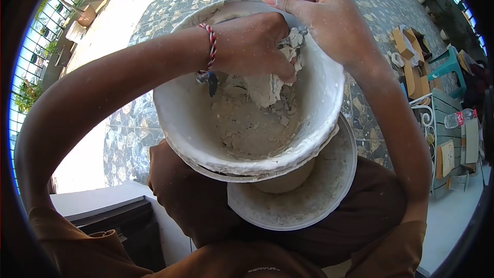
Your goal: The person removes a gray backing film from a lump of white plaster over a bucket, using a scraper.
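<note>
A white, clay-smeared bucket (319,118) stands tilted in front of me, over my lap. My left hand (252,46), with a red and white cord bracelet (211,46) at the wrist, reaches inside it. Its fingers are closed around flaky pieces of dried clay (265,90), some poking out beside the knuckles. Broken clay flakes (252,123) cover the bucket's bottom. At the far rim my right hand (321,13) grips the edge, thumb on top; the fingertips behind are partly hidden. Pale dust coats both hands.
A round grey basin (329,203) sits below the bucket, between my legs. To the right are a slatted bench (445,105) with a plastic bottle (459,118), a teal stool (450,69) and cardboard boxes (411,80). Potted plants (87,15) line the left of the stone-tiled floor (139,139).
</note>
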Motion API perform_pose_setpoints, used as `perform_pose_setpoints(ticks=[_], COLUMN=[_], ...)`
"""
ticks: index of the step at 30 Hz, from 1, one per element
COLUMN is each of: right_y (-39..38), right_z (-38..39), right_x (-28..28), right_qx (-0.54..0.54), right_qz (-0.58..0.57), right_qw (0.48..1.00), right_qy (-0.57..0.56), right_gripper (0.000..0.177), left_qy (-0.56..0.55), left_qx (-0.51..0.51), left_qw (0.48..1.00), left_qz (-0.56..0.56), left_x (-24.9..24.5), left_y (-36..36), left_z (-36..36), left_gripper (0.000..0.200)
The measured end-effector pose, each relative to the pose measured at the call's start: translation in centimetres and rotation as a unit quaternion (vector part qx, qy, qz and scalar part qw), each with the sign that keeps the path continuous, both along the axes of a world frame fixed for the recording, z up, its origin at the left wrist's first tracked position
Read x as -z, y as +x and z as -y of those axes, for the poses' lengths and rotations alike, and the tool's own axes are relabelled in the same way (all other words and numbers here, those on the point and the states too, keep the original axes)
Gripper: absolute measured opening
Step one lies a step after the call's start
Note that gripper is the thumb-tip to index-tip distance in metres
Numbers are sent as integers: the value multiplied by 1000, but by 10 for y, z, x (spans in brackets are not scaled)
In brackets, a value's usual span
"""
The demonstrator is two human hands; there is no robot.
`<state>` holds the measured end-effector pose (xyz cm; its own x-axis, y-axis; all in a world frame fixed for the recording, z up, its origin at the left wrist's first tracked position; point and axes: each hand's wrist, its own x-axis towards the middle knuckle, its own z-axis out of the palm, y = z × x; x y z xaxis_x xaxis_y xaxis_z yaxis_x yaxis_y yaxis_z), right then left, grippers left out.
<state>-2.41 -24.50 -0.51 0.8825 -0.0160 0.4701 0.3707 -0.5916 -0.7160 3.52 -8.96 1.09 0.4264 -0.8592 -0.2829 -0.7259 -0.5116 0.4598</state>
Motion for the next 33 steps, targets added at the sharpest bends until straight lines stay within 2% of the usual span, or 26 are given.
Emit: perform_pose_setpoints(ticks=[4,6,7,10,13,15,19,21,24,25,27,30,33], right_y=[-3,-5,-5,-5,-2,-1,0,-2,-3,-1,0,0,-2], right_z=[3,3,2,1,2,4,3,2,2,4,5,4,4], right_x=[0,1,0,-2,-1,-1,0,-1,-3,-1,0,0,-1], right_qx=[-25,-30,-20,-10,-17,-24,-19,-16,-6,-15,-24,-19,-5], right_qz=[3,-4,-1,-3,-12,-18,-23,-22,-23,-21,-19,-17,-10], right_qw=[1000,999,1000,1000,1000,1000,999,999,1000,1000,999,999,1000], right_qy=[8,20,8,-1,6,9,21,34,2,8,14,21,5], right_gripper=[24,23,24,25,26,27,26,26,26,26,26,25,25], left_qy=[-18,25,24,12,-12,-81,-132,-142,-185,-186,-164,-203,-173], left_qx=[19,25,25,26,-27,-53,-64,-87,-89,-89,-87,-89,-81], left_qw=[1000,999,999,998,1000,994,989,965,952,952,975,967,970], left_qz=[11,-14,-13,52,-8,-39,-22,-201,-227,-226,-121,-124,-149], left_x=[-6,-10,-8,-10,-15,-9,8,9,7,5,2,9,2], left_y=[3,3,3,-4,-11,-12,-9,-8,-8,-10,-12,-10,-10], left_z=[-6,-5,-6,-6,0,3,4,2,4,4,3,5,1], left_gripper=[55,68,68,69,61,55,49,50,44,44,37,34,32])
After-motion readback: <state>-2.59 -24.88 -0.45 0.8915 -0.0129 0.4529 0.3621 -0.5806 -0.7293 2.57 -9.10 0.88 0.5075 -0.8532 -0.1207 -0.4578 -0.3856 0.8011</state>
